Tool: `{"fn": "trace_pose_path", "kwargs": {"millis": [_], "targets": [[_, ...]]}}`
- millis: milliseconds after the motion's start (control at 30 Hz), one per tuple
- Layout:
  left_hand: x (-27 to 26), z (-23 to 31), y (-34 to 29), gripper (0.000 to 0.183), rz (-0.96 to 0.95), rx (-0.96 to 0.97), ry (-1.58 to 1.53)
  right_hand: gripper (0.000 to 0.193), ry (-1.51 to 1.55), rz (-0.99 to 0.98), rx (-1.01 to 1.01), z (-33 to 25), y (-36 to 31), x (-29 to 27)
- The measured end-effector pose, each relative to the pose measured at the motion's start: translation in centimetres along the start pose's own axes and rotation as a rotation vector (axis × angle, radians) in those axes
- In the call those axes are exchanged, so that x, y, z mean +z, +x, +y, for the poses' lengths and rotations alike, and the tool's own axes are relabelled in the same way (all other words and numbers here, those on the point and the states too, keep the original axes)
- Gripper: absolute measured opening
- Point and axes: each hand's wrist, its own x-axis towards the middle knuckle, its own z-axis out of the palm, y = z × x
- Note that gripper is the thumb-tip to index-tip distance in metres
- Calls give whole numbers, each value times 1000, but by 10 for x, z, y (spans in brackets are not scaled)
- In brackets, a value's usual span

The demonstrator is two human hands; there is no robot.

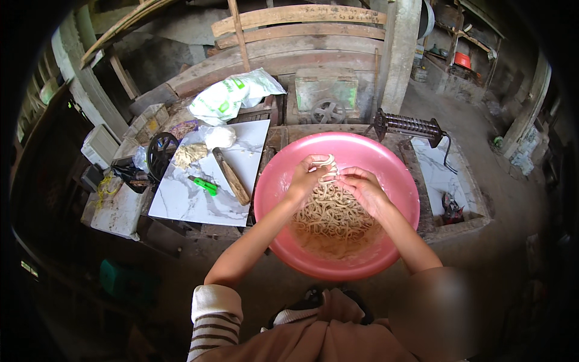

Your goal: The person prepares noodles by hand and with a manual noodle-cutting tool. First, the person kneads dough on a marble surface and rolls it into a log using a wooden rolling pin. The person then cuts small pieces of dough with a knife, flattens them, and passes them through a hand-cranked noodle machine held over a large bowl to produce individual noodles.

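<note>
Thick beige noodles (338,214) lie in a tangled heap in a wide pink basin (395,169) in front of me, with pale flour around and under them. Over the far part of the heap, my left hand (306,179) is closed around a few strands that loop up above its fingers. Just to its right, my right hand (365,188) pinches at the same strands, fingertips together. The two hands are nearly touching. Some of the strands between them are covered by my fingers.
Left of the basin, a marbled white board (199,202) bears a green utility knife (204,185), a wooden stick (231,176), a dough lump (191,155) and a white bag (218,137). A cranked roller (410,127) stands at the right, before a second marbled slab (431,166). Behind is a handwheel (329,113).
</note>
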Motion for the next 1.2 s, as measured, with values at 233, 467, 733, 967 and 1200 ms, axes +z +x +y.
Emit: {"fn": "trace_pose_path", "kwargs": {"millis": [233, 467, 733, 967, 1200], "targets": [[19, 12, 7, 21, -43, 66, -79, 12, -640, -57, -247, -28, 7, -41], [28, 7, 22, 19, -76, 218, 146, 30, -708, -52, -267, -17, 7, -38], [38, 11, 15, 18, -66, 226, 289, 16, -870, 14, -463, -38, 4, -66], [36, 5, 12, 18, -56, 206, 342, 14, -1141, 41, -604, -61, -19, -47], [40, 13, 10, 11, 112, 469, 869, 10, -1301, 111, -599, -56, -14, -63]]}}
